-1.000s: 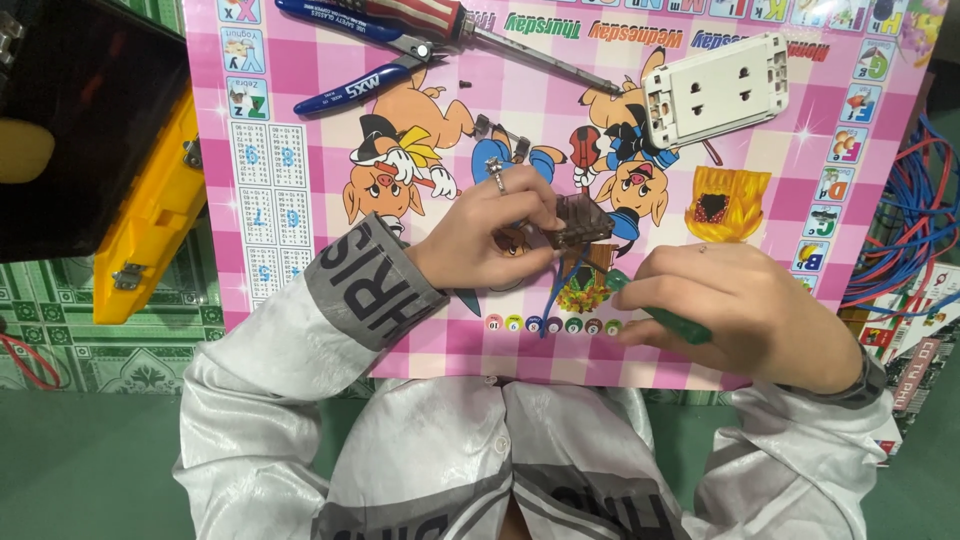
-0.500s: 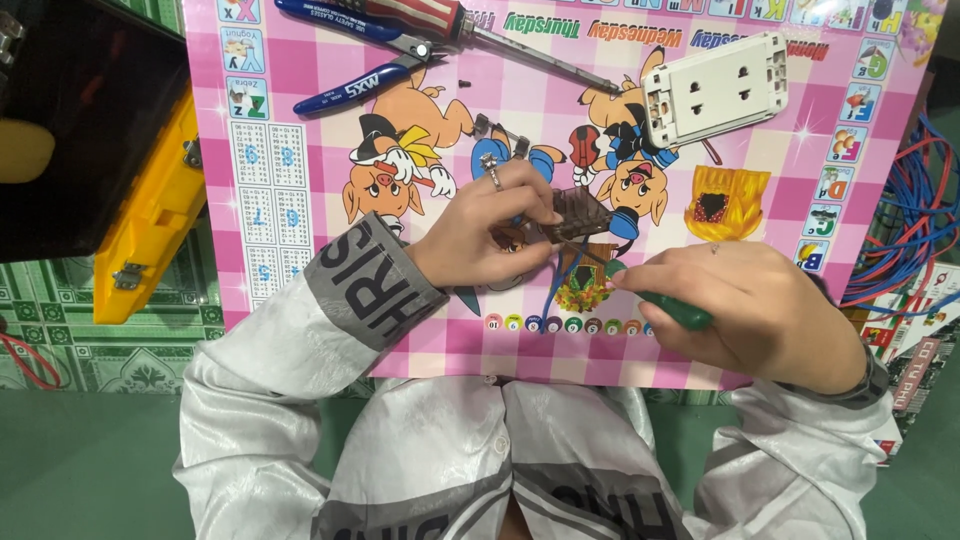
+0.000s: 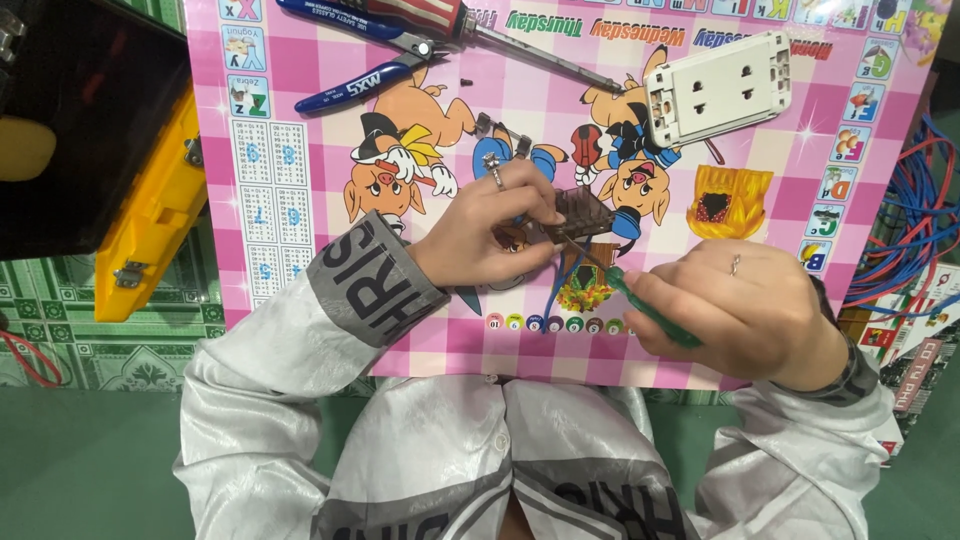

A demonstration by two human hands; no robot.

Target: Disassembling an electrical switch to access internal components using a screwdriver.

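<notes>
Pinching dark socket part [image 3: 583, 212] w/ left hand [image 3: 490, 235]; right hand [image 3: 745, 310] gripping green screwdriver [image 3: 645, 305], tip at part.

A printed board [image 3: 300, 150] lies flat before the person and carries the rest. Near its middle the left hand [image 3: 485, 235] pinches a small socket part [image 3: 583, 210], and just right of it the right hand [image 3: 745, 310] grips a small screwdriver [image 3: 645, 308] whose tip meets that part. Behind the hands, a socket faceplate [image 3: 718, 88] lies toward the right. A large screwdriver [image 3: 520, 45] and pliers [image 3: 365, 80] lie at the far edge, left of the faceplate. A toolbox [image 3: 150, 210] sits left of the board, and wires [image 3: 915, 230] lie right of it.
</notes>
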